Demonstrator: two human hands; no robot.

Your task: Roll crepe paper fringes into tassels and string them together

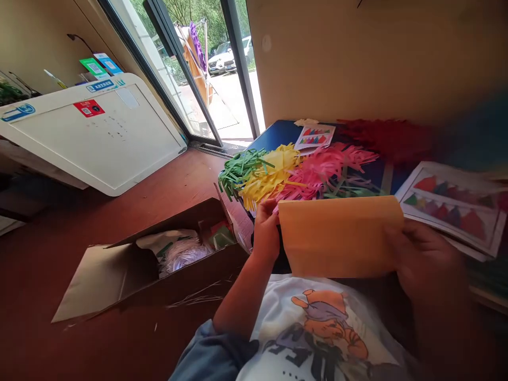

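I hold an orange paper sheet [339,235] upright in front of my chest, and it looks folded. My left hand [265,232] pinches its left edge. My right hand [426,259] grips its right edge, fingers curled round it. Just beyond the sheet, on a dark blue table [278,135], lie heaps of cut paper strips: green [240,169], yellow [270,177], pink [325,166] and red [387,135].
An open cardboard box [159,264] with plastic and paper scraps sits on the red-brown floor at my left. A printed sheet of coloured triangles [452,206] lies at the right, a smaller one [315,136] further back. A white panel [95,132] leans by the glass door.
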